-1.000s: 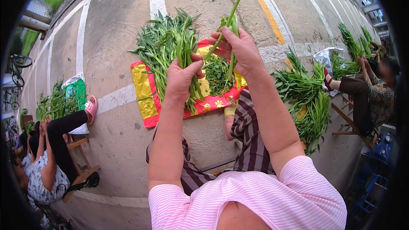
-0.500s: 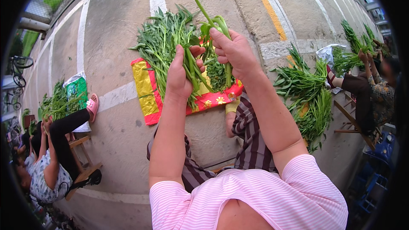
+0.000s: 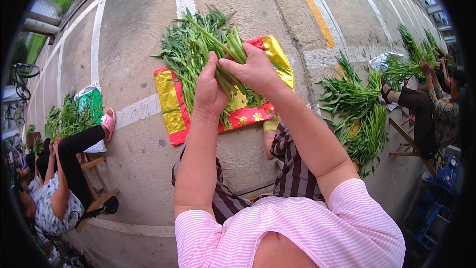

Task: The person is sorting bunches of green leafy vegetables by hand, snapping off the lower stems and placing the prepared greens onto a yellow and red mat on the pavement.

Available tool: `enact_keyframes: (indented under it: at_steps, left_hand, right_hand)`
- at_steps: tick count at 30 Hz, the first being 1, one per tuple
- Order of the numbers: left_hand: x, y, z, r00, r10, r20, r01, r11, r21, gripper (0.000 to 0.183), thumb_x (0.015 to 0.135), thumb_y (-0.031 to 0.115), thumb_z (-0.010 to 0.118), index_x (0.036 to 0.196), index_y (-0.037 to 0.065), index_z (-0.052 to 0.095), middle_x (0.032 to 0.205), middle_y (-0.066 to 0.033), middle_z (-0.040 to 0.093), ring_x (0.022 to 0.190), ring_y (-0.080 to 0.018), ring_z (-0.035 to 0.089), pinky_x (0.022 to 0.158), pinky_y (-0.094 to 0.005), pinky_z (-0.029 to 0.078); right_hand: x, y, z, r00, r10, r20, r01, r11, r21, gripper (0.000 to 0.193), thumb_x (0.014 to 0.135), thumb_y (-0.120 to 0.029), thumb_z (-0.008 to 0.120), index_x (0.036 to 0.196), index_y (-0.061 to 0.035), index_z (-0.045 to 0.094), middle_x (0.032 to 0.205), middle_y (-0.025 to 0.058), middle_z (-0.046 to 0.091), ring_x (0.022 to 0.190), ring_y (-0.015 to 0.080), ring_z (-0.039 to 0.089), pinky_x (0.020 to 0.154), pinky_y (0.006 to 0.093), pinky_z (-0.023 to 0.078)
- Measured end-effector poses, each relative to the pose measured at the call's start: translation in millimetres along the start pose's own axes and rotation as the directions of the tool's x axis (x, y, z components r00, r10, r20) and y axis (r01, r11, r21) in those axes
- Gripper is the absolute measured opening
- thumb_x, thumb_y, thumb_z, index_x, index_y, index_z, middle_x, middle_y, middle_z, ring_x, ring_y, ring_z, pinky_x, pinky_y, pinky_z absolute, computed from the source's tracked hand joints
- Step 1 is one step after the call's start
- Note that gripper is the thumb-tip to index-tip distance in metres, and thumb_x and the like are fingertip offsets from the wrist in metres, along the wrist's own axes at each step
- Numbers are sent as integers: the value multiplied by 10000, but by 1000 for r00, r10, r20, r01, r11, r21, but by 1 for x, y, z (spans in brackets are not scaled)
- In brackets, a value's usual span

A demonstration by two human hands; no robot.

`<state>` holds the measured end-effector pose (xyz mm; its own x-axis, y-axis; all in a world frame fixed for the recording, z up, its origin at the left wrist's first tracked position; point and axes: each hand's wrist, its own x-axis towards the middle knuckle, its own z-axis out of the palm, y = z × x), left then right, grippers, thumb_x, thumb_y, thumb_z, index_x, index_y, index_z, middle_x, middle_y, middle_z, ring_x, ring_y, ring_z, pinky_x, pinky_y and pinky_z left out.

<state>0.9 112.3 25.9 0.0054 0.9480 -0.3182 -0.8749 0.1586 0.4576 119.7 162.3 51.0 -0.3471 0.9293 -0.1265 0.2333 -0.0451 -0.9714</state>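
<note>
Together, the left hand (image 3: 210, 94) and right hand (image 3: 255, 69) are held out above the red-and-gold sheet (image 3: 173, 109), both clamped on a bunch of green stems (image 3: 225, 47). More leafy greens (image 3: 181, 52) are spread on that sheet, which lies on the concrete pavement (image 3: 134, 34).

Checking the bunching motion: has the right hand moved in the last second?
Yes. The right hand dropped from beyond the red-and-yellow sheet to over it, meeting the left hand.
</note>
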Motion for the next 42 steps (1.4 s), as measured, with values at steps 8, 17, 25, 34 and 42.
enact_keyframes:
  at_steps: [8,17,25,34,42]
  left_hand:
    - [-4,6,-9,999,9,36,-12,997,74,286,1009,293,448,1147,87,590,1018,-18,657,860,-114,623,728,-282,493]
    - [-8,9,0,994,72,-78,-63,991,115,219,931,99,593,1139,31,574,988,-89,676,851,-177,671,726,-303,578]
    - [-6,9,-6,981,103,-163,-70,978,199,203,916,128,622,1078,10,594,921,-107,686,789,-181,672,706,-316,572]
    - [-3,27,-26,915,118,-386,-62,986,156,109,938,103,550,988,6,543,866,-109,639,754,-221,651,655,-365,575]
    - [-4,34,-32,878,176,-445,-134,983,125,99,955,136,548,959,38,541,802,-63,590,656,-177,585,641,-378,559]
  right_hand:
    - [5,1,-1,998,63,19,-63,998,4,324,796,-209,713,1010,21,639,903,129,701,821,190,678,734,320,531]
    - [0,-36,-13,974,221,-42,-216,970,108,254,835,-175,686,1006,10,652,877,73,694,788,118,646,691,275,523]
    - [10,-23,-28,955,288,-63,-258,919,297,250,945,-201,580,1114,-20,548,962,90,653,747,126,651,588,235,542]
    - [17,-18,-61,951,299,-74,-264,916,304,191,974,-212,518,998,-24,502,820,66,613,571,85,543,436,212,419]
    - [18,-23,-80,928,351,126,-327,603,728,169,980,-222,529,949,-87,432,797,8,479,529,4,371,392,147,294]
